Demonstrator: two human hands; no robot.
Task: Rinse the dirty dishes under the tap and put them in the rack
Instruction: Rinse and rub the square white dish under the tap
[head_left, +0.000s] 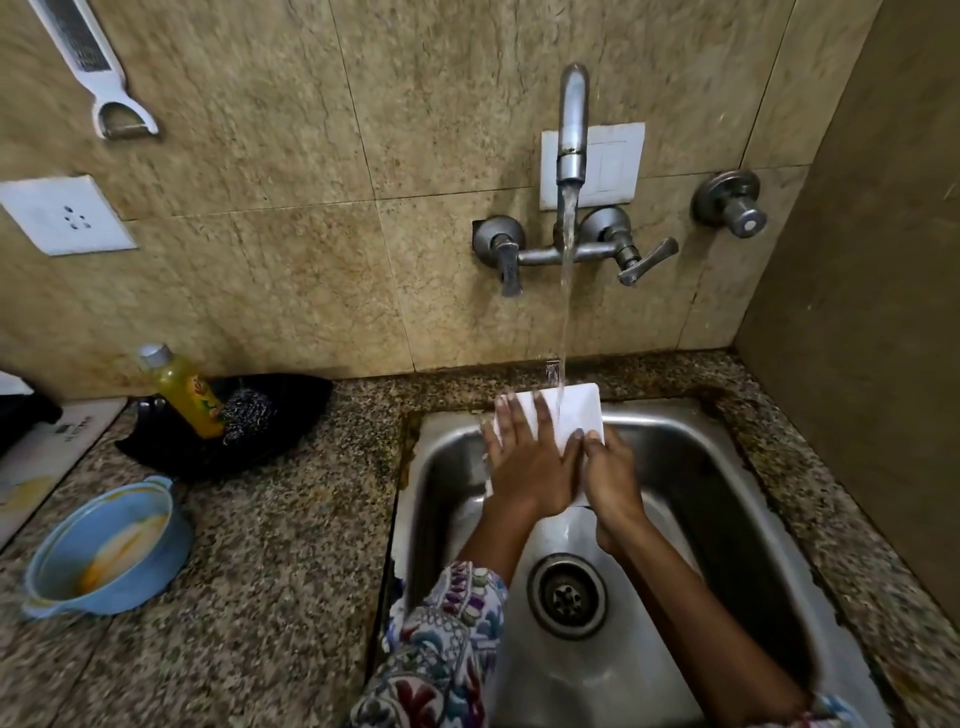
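While water runs from the tap (571, 130), your hands meet over one item above the sink (701, 467).

- Left hand (524, 462): fingers straight and spread, laid flat on the plate's upper face.
- Right hand (608, 467): fingers curled round the plate's right edge, gripping it; just beside the left hand, thumbs nearly touching.
- White plate (576, 410): square, rounded corners, plain, tilted over the back of the sink. The stream lands on its far half. Your hands cover the near half; any soiling cannot be made out.
- Sink: steel, wet, drain (567, 595) showing between your forearms.
- Patterned sleeve (441, 649): on the left arm, cut off at the bottom edge.
- Table (270, 545): speckled granite around the sink.
- Blue bowl (104, 551): on the table, well left of the sink, yellow-orange residue inside.
- Black dish (291, 410): by the wall, holding a yellow bottle (184, 389) and a steel scrubber (249, 415).
- Grater (93, 67): on the wall, upper end cut off.
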